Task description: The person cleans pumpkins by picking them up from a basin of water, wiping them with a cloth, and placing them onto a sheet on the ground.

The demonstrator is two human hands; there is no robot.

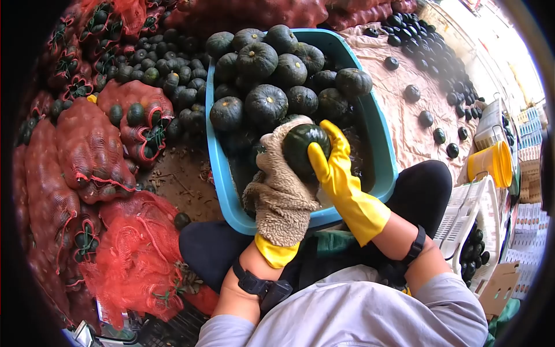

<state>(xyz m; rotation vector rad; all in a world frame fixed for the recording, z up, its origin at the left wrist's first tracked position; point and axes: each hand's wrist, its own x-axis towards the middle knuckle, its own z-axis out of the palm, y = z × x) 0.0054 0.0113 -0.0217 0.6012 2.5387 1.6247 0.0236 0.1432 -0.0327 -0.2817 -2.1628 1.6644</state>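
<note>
Yellow-gloved right hand [337, 159] curls round a dark squash [302, 150] against the left hand [280, 162], its grip hidden under tan cloth [284, 211], apparently mid-wipe; continuing calls for steady turning.

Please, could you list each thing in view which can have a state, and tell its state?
Held pumpkin: glossy, seemingly wet
Right hand: gloved, its grip around the held pumpkin
Brown cloth: wrapped over the left hand, against the held pumpkin
Left glove: mostly covered, only the cuff shows
Blue tub: heaped with pumpkins
Red mesh sack: bulging
Pale sheet: wrinkled
White crate: holding dark produce
</note>
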